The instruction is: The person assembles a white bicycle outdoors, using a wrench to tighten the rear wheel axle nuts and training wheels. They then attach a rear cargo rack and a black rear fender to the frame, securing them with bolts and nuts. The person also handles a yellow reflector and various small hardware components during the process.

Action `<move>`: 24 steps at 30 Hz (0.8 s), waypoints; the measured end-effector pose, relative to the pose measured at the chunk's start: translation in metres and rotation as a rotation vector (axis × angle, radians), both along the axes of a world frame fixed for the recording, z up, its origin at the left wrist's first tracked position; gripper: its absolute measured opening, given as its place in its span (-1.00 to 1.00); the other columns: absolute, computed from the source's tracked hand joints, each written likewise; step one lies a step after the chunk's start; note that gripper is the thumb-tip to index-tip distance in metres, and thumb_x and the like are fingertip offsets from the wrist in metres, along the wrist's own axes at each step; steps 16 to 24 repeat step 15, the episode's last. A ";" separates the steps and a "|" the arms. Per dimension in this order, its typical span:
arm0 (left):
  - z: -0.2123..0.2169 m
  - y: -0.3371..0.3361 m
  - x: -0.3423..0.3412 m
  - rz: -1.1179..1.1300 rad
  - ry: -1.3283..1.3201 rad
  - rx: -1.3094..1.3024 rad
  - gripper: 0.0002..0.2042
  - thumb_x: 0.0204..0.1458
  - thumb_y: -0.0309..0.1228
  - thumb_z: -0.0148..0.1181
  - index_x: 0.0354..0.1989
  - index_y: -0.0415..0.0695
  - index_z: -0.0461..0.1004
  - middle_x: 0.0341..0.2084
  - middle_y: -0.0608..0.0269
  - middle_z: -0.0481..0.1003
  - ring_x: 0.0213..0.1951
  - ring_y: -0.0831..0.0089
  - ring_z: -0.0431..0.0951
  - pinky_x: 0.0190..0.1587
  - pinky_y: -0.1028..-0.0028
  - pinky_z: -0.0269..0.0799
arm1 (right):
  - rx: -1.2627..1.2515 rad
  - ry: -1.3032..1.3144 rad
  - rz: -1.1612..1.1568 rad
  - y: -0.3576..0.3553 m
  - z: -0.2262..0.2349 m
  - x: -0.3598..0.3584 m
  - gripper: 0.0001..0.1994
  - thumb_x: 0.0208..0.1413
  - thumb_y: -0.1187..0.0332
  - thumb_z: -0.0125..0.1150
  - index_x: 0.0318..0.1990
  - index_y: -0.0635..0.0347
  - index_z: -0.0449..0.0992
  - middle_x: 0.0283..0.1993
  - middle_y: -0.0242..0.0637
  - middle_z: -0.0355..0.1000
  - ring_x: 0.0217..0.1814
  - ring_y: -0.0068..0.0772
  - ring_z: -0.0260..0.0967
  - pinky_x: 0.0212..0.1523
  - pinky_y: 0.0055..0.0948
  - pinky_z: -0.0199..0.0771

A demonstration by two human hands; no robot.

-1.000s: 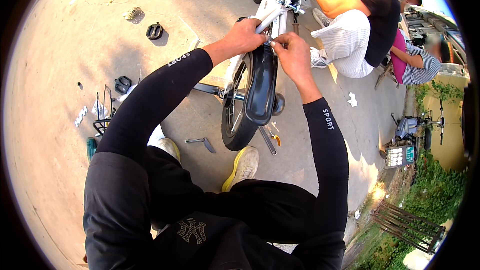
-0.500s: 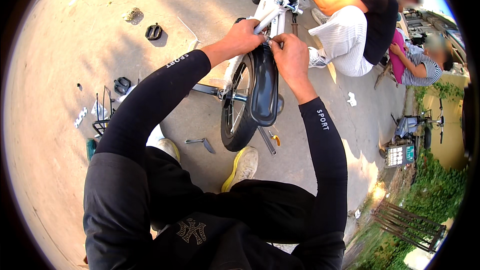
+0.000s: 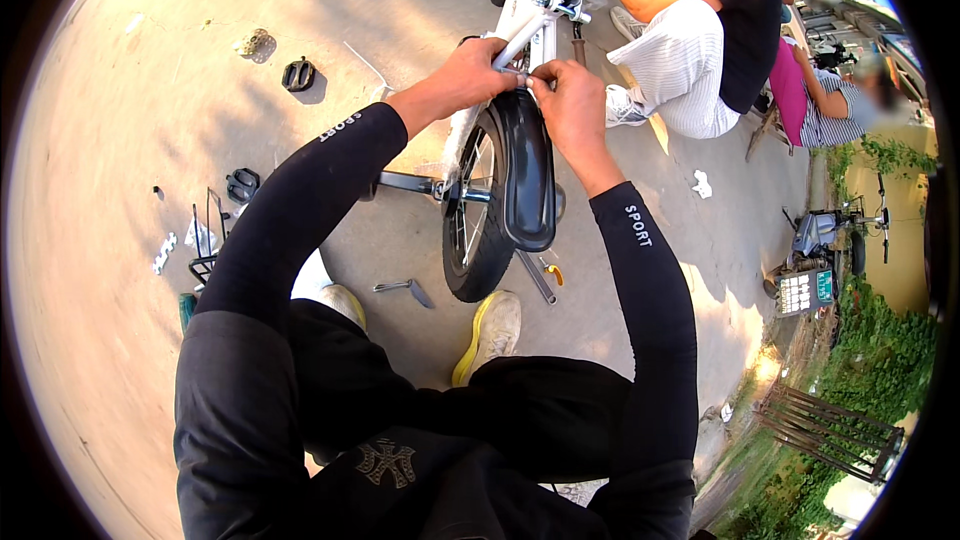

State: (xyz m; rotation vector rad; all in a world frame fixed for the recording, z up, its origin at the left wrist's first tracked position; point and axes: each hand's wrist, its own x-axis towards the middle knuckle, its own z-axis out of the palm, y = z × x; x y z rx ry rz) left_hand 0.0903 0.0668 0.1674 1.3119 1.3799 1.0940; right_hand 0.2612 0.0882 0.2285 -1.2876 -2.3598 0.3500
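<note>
Nearest, black trousers and yellow-soled shoes [image 3: 492,332] planted on the concrete floor [image 3: 120,340]. Just beyond the shoes, a small metal tool [image 3: 405,288] lying flat on the floor, beside the rear wheel [image 3: 478,210] of a small white bicycle [image 3: 528,0]. Above that wheel, a black mudguard [image 3: 528,175], curved over the tyre. At the top end of the mudguard, left hand [image 3: 470,75] and right hand [image 3: 572,105] close together, fingertips pinching a small part where mudguard meets frame; too small to tell what part exactly. Toward the left edge of the floor, two black pedals [image 3: 298,73], well apart, and a wire basket [image 3: 205,245]. Farthest, by the front of the bicycle, another person [image 3: 700,50] crouching in striped trousers.
</note>
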 end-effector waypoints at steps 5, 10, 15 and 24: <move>-0.009 0.008 0.006 0.078 0.120 0.083 -0.54 -0.05 -0.20 0.40 -0.10 -0.35 0.55 -0.30 -0.04 0.61 -0.25 0.23 0.65 -0.15 0.29 0.53 | 0.109 0.006 0.067 0.007 -0.003 0.005 -0.89 0.04 0.41 0.34 -0.30 0.22 0.67 -0.30 -0.13 0.54 -0.23 -0.01 0.52 -0.14 -0.12 0.50; -0.009 0.006 0.013 0.023 0.142 0.047 -0.54 0.08 -0.28 0.30 0.09 -0.32 0.46 -0.25 0.13 0.57 -0.23 0.46 0.54 -0.10 0.43 0.45 | 0.053 -0.134 0.138 0.010 -0.001 0.026 -0.82 0.09 0.37 0.31 -0.17 0.17 0.66 -0.20 -0.16 0.55 -0.12 -0.05 0.52 -0.04 -0.13 0.50; -0.026 0.004 0.007 0.018 0.092 0.164 -0.46 0.08 -0.19 0.30 0.16 -0.30 0.43 -0.17 0.02 0.61 -0.16 0.29 0.62 -0.03 0.35 0.49 | 0.064 -0.274 -0.002 -0.010 0.004 0.096 -0.73 0.21 0.27 0.30 0.02 0.10 0.62 0.03 -0.27 0.58 -0.13 -0.40 0.61 0.00 -0.44 0.58; -0.026 0.004 0.007 0.018 0.092 0.164 -0.46 0.08 -0.19 0.30 0.16 -0.30 0.43 -0.17 0.02 0.61 -0.16 0.29 0.62 -0.03 0.35 0.49 | 0.064 -0.274 -0.002 -0.010 0.004 0.096 -0.73 0.21 0.27 0.30 0.02 0.10 0.62 0.03 -0.27 0.58 -0.13 -0.40 0.61 0.00 -0.44 0.58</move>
